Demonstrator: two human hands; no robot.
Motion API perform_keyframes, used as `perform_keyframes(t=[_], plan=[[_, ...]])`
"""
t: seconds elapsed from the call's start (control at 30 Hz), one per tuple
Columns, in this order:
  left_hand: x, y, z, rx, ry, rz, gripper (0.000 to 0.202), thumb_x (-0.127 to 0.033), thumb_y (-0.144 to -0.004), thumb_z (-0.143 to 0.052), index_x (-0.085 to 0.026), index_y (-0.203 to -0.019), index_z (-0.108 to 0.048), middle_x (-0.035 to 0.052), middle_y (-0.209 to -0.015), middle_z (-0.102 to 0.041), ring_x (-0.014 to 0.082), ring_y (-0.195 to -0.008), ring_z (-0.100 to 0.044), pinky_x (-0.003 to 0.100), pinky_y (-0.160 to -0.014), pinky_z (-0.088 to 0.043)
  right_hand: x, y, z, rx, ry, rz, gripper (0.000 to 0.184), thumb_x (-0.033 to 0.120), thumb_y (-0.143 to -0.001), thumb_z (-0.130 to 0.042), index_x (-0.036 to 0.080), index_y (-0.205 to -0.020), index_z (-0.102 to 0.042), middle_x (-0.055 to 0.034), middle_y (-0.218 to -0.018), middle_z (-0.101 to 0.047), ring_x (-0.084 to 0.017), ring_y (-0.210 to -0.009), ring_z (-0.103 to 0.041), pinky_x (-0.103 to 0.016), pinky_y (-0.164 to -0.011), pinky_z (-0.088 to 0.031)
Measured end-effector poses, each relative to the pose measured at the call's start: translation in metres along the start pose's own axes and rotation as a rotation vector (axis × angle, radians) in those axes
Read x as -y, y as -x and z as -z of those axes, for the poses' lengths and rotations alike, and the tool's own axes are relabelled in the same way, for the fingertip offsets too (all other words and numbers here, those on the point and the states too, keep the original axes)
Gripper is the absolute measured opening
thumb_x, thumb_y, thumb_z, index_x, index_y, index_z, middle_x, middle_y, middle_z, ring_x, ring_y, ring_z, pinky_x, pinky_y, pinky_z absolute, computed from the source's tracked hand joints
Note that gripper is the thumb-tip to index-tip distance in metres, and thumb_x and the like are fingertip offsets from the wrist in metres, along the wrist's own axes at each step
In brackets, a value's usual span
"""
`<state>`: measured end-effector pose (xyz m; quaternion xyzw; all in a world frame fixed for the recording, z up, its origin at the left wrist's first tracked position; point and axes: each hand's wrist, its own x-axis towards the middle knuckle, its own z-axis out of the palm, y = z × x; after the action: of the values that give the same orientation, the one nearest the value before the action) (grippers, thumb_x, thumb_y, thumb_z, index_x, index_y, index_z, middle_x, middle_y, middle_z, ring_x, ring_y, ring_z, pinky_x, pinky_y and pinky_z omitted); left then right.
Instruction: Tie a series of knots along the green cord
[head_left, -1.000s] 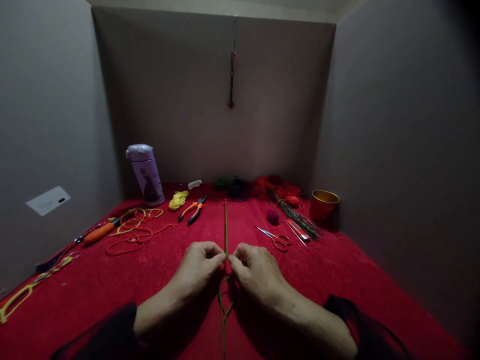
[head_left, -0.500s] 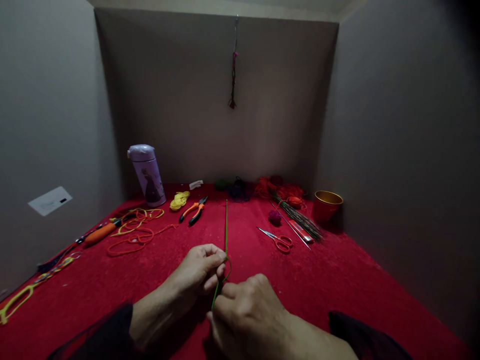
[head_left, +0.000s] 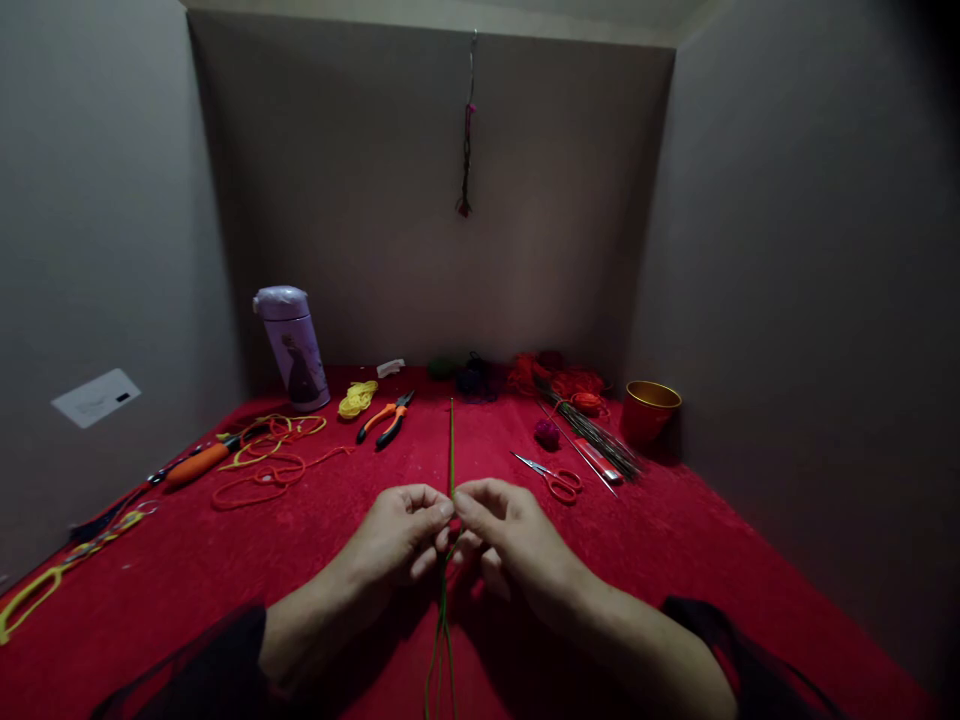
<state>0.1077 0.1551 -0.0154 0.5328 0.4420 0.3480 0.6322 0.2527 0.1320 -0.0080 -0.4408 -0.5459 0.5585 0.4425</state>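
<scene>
A thin green cord [head_left: 452, 450] runs from a small point on the red cloth toward me, taut and straight. My left hand [head_left: 405, 530] pinches it between thumb and forefinger from the left. From the right, my right hand [head_left: 514, 535] pinches at the same spot, its fingertips almost meeting those of the left. Below both hands, loose green strands [head_left: 442, 630] hang toward the near edge and spread apart. The exact crossing of the strands is hidden behind the fingertips.
Scissors [head_left: 559, 482], a purple yarn ball [head_left: 547, 433], wire stems [head_left: 596, 435] and a red cup [head_left: 646, 420] lie to the right. Pliers [head_left: 391, 418], yellow yarn [head_left: 357, 399], a purple bottle [head_left: 296, 350], orange cord [head_left: 259, 485] and an orange-handled tool [head_left: 196, 466] are left.
My right hand has moved up and forward from below to meet the left at the cord. A small loop near the left fingers no longer shows, and loose strands now hang below.
</scene>
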Motion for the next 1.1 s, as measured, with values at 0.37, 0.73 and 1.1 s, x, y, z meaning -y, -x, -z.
perform_keyframes(t=[0.37, 0.73, 1.1], plan=[[-0.002, 0.001, -0.004, -0.060, -0.081, -0.036, 0.024, -0.036, -0.065, -0.061, -0.015, -0.067, -0.050, -0.0055, -0.044, -0.050, 0.0036, -0.028, -0.033, 0.016, -0.029, -0.020, -0.014, -0.009, 0.003, -0.037, 0.339, 0.078, 0.021, 0.022, -0.081, -0.051, 0.013, -0.063, -0.056, 0.0001, -0.059, -0.053, -0.008, -0.053, -0.042, -0.020, -0.048, -0.031], [0.003, 0.003, -0.005, -0.113, -0.180, -0.151, 0.017, -0.030, -0.071, -0.057, -0.014, -0.064, -0.053, -0.0030, -0.051, -0.052, 0.0068, -0.041, -0.043, 0.018, -0.041, -0.029, -0.012, -0.008, 0.009, 0.171, -0.086, -0.213, 0.015, 0.027, -0.076, -0.054, 0.014, -0.068, -0.053, 0.0035, -0.049, -0.051, -0.004, -0.033, -0.033, -0.018, -0.033, -0.020], [0.005, 0.003, -0.001, -0.164, -0.419, -0.250, 0.014, -0.021, -0.074, -0.051, -0.015, -0.067, -0.060, -0.0024, -0.053, -0.052, 0.0101, -0.048, -0.044, 0.021, -0.050, -0.032, -0.008, -0.009, 0.005, 0.012, 0.026, -0.215, 0.021, 0.031, -0.075, -0.054, 0.019, -0.063, -0.042, 0.0108, -0.039, -0.032, -0.004, -0.031, -0.024, -0.017, -0.031, -0.015]])
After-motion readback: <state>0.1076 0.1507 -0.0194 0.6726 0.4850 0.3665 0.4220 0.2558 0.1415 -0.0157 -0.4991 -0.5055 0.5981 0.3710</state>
